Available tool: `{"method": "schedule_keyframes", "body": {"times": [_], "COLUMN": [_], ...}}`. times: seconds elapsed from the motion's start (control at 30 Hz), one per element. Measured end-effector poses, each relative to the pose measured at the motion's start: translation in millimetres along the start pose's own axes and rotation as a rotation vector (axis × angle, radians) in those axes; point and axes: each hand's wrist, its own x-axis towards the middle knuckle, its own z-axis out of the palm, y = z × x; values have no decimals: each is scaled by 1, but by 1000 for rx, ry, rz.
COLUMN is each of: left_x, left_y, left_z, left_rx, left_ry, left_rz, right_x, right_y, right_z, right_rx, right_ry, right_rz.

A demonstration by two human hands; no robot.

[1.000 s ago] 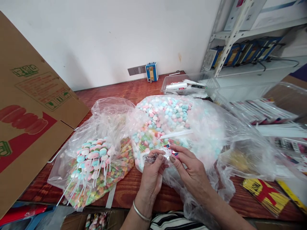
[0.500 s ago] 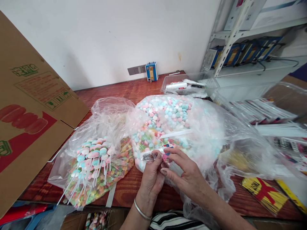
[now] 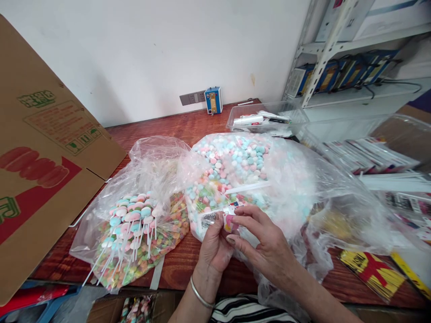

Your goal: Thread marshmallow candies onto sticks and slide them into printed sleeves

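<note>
My left hand (image 3: 213, 244) and my right hand (image 3: 261, 240) meet at the near edge of a wooden table (image 3: 188, 125). Both pinch a small clear wrapper (image 3: 220, 216) with a printed label and a pink sweet in it. The left hand, with a metal bangle on its wrist, holds the wrapper's left end. The right hand's fingertips press at the right end. Just behind lies a big clear bag of pastel sweets (image 3: 235, 166). To the left lies a bag of colourful sweets with a pile of pastel lollipops on white sticks (image 3: 133, 220) on it.
A large cardboard box (image 3: 43, 170) leans at the left. A clear plastic tray (image 3: 266, 119) with a white tube stands at the back. Clear bins of printed cards (image 3: 370, 154) sit at the right, yellow and red packets (image 3: 372, 269) near the front right. Metal shelving (image 3: 336, 49) rises behind.
The right hand slid a little left and down along the wrapper, and the wrapper shifted slightly up and left. The left hand kept its pinch.
</note>
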Motion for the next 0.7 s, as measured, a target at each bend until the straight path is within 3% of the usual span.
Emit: {"method": "schedule_keyframes", "body": {"times": [0.2, 0.37, 0.43, 0.57, 0.63, 0.7], "left_x": [-11, -53, -79, -129, -145, -154], "left_y": [11, 52, 74, 114, 126, 134], "left_z": [6, 15, 11, -12, -26, -38], "left_rx": [-38, -62, -64, -83, -96, -106], "left_ry": [-14, -134, -167, -189, -224, -249], "left_rz": [43, 257, 414, 725, 803, 830], "right_x": [5, 35, 51, 75, 86, 96], "right_y": [-19, -33, -37, -51, -62, -73], "right_z": [-12, -12, 5, 69, 106, 140], "right_rx": [86, 140, 178, 220, 134, 82], "right_ry": [35, 28, -77, -481, -570, -570], "right_rz": [-27, -17, 5, 69, 52, 56]}}
